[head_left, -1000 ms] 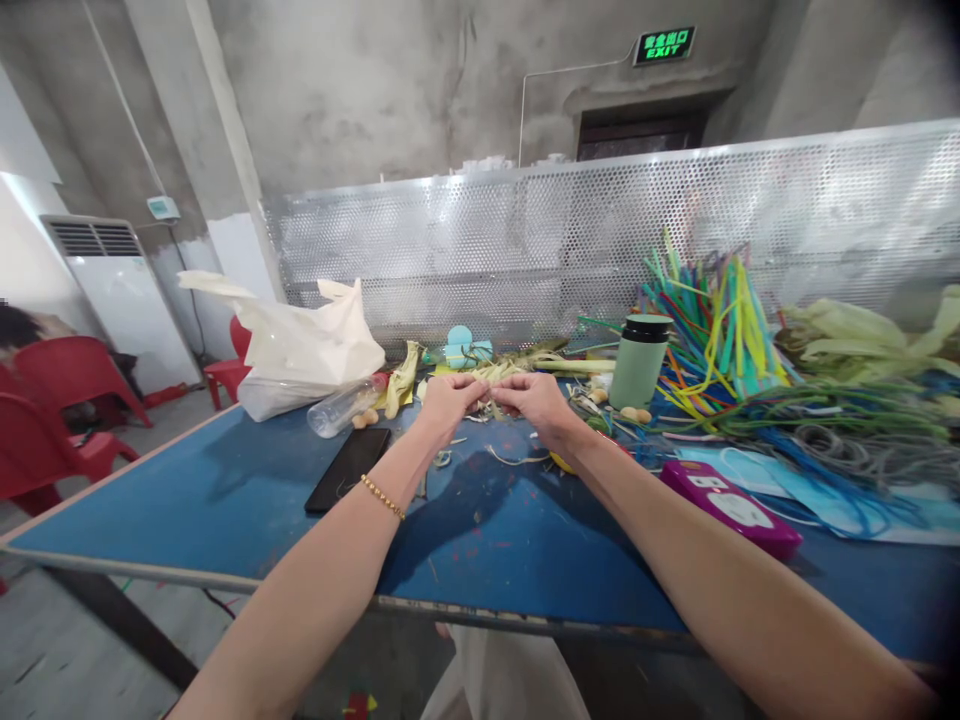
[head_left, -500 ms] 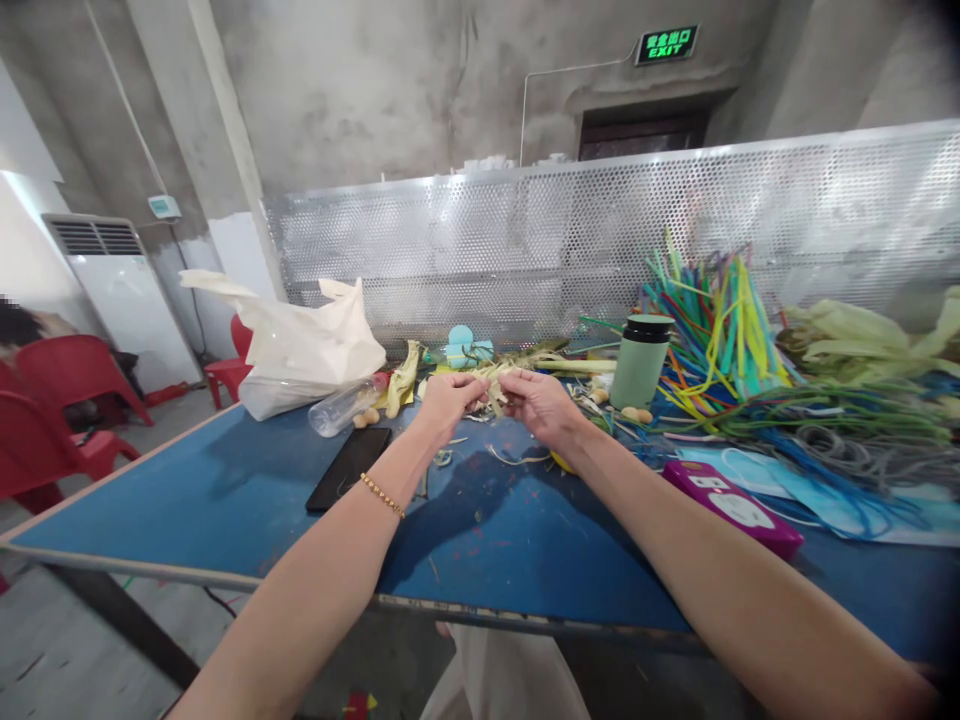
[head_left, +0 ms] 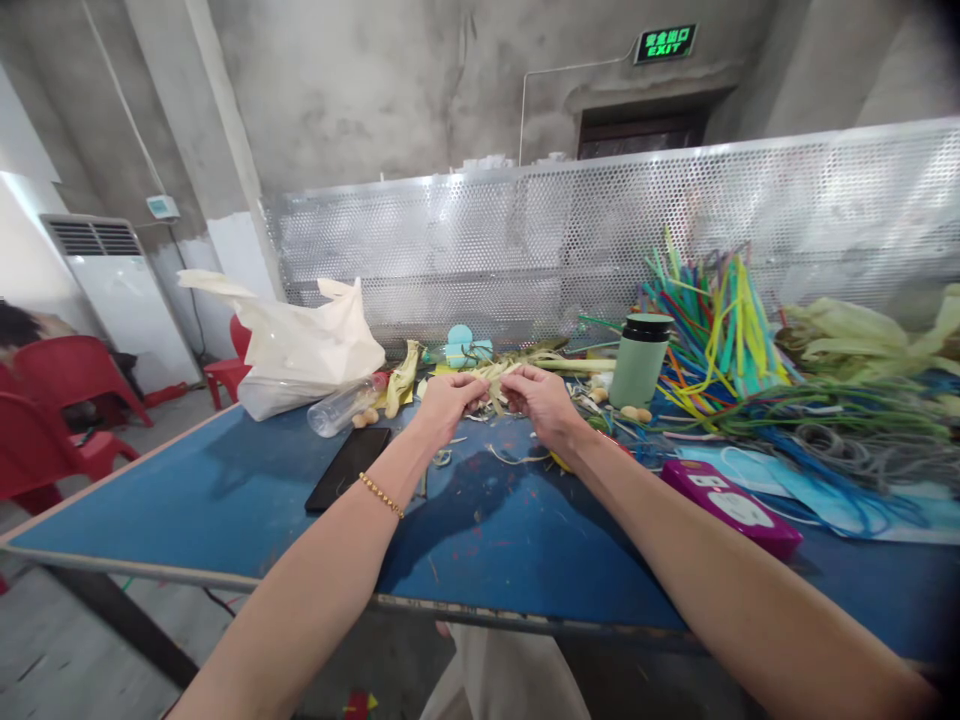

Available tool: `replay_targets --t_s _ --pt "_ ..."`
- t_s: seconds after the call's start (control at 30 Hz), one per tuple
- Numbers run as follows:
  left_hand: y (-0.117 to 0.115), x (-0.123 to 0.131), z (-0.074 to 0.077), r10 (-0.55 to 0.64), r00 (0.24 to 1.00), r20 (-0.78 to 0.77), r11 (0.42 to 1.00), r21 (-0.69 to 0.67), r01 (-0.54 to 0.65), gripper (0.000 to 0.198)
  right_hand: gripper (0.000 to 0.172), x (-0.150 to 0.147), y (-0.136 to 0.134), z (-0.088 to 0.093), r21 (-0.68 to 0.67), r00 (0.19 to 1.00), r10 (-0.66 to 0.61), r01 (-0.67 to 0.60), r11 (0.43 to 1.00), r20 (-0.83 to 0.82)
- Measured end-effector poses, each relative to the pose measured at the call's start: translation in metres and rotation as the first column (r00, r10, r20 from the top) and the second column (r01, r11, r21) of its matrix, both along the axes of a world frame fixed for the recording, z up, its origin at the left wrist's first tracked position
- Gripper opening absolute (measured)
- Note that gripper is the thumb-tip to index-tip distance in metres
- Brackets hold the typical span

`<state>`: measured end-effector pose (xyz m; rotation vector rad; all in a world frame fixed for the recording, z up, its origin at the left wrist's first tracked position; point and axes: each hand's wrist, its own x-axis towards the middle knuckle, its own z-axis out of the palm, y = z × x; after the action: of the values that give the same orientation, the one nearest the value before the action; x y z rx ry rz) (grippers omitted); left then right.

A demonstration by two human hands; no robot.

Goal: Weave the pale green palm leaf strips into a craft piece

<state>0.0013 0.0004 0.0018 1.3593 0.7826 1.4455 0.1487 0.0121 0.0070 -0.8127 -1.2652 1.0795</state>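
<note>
Both hands meet above the middle of the blue table (head_left: 225,510), fingertips facing each other. A pale, thin piece of dried husk (head_left: 496,396) runs between them. My left hand (head_left: 448,402), with a beaded bracelet on its wrist, is closed in a pinch on the left side of the husk. On the other side my right hand (head_left: 541,400) pinches it with curled fingers. The far end of the husk blends into the pale scraps behind, so its full shape is hidden. Loose fibre strands (head_left: 517,459) lie on the table just below the hands.
On the left are a white plastic bag (head_left: 304,345), a clear bottle (head_left: 337,408) and a black phone (head_left: 347,468). To the right stand a green canister (head_left: 640,365), a bundle of coloured strips (head_left: 735,340) and a purple power strip (head_left: 731,508). Perforated metal panels (head_left: 450,240) rise behind.
Very little differs. My right hand has turned slightly at the husk, and my left hand keeps its pinch in nearly the same place.
</note>
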Motion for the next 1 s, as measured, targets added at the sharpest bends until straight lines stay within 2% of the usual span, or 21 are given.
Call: replay_targets --t_s 0.17,0.6,0.73,0.83,0.93,1.0 --pt "0.001 0.000 -0.001 -0.002 1.000 -0.006 1.000 -0.012 0.002 0.025 0.018 -0.001 0.001 -0.001 -0.003 0.998 -0.053 0.053 0.999 0.036" --pt "0.003 0.000 -0.001 0.016 1.000 -0.010 0.999 -0.030 -0.016 0.024 0.019 0.000 0.000 0.000 0.021 0.995 -0.052 0.050 0.999 0.087" --pt "0.003 -0.003 0.001 0.028 0.998 0.050 0.997 -0.075 -0.024 0.022 0.017 0.001 -0.003 0.004 0.075 0.966 -0.092 0.076 0.994 0.242" --pt "0.003 -0.007 0.004 0.041 0.995 0.091 0.995 -0.097 -0.032 0.021 0.015 0.001 -0.006 0.006 0.147 0.925 -0.093 0.041 0.988 0.369" --pt "0.003 -0.010 0.005 0.058 0.994 0.090 0.995 -0.091 -0.050 0.023 0.021 0.002 -0.006 0.005 0.182 0.909 -0.073 -0.003 0.983 0.410" --pt "0.003 -0.010 0.004 0.058 0.995 0.081 0.994 -0.101 -0.050 0.025 0.021 0.003 -0.005 0.004 0.241 0.894 -0.116 0.009 0.971 0.433"
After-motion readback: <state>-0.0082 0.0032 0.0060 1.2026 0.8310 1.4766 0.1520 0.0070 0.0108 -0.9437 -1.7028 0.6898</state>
